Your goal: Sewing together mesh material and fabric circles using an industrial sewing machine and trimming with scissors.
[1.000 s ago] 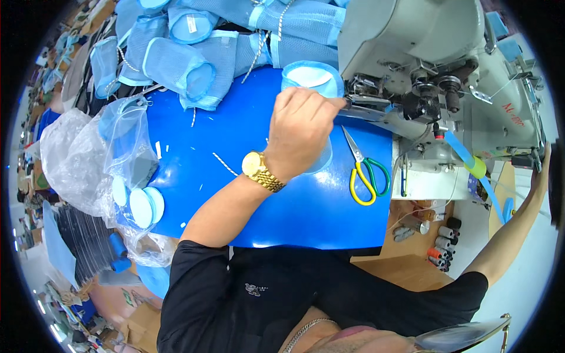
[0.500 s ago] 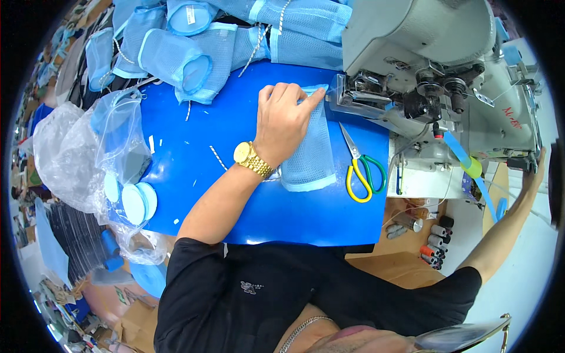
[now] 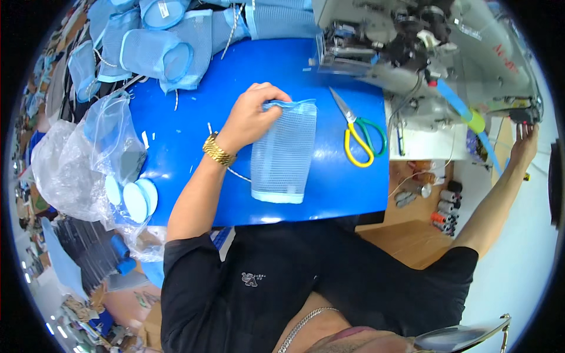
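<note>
Your left hand [image 3: 253, 117] pinches the top edge of the blue mesh pouch [image 3: 282, 153]. Scissors [image 3: 357, 130] lie at its 3 o'clock. Your right hand [image 3: 524, 144] rests open, far off at 3 o'clock.

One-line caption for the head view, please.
Left hand grips a light blue mesh pouch on the blue table; right hand reaches beside the sewing machine.

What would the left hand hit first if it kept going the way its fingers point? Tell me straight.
The left hand grips the top edge of the light-blue mesh pouch, fingers pointing right across the blue table. Going on, it would probably first meet the yellow-and-green scissors; the sewing machine lies beyond.
</note>
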Tool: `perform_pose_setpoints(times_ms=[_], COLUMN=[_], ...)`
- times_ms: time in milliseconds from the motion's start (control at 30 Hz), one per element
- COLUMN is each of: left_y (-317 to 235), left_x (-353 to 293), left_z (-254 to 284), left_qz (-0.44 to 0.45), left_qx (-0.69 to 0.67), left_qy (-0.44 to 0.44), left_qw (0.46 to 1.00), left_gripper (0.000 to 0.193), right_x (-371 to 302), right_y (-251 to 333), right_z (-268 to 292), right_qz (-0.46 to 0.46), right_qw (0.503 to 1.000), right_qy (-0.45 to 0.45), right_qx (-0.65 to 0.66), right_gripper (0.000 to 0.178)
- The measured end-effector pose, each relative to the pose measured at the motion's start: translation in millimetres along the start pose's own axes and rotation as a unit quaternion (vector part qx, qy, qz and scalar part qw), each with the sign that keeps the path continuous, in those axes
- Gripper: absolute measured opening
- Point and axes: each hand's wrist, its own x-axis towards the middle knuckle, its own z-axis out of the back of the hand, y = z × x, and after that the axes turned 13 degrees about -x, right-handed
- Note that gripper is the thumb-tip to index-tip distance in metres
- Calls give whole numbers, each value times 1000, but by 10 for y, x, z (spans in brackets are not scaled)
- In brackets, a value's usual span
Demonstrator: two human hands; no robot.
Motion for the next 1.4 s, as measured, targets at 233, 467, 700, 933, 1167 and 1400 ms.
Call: perform_pose_setpoints(times_ms=[233, 467, 700, 933, 1167, 1400], left_y=[-111, -398, -270, -505, -499, -1073], left_x=[-575, -1012, -1336, -1817, -1792, -430], left_z=[-55, -241, -322, -239, 66, 1320], left_qz=[126, 105, 110, 197, 257, 126], left_qx=[-214, -425, -619, -403, -293, -100], left_qy=[-96, -154, -187, -62, -167, -311], left_qw=[964, 886, 755, 892, 906, 937], left_gripper=[9, 14, 33, 47, 33, 35], right_x=[-3246, -4812, -4965, -4985, -4892, -4915], right_y=[460, 834, 919, 1025, 640, 421], right_z=[-1058, -1697, -1528, -1499, -1464, -1416], right_qz=[-115, -133, -26, 61, -65, 22], right_qw=[975, 757, 830, 882, 851, 873], right_qy=[188, 639, 551, 463, 509, 482], right_qx=[2, 44, 78, 60, 114, 70], right_gripper=[24, 28, 28, 28, 19, 12])
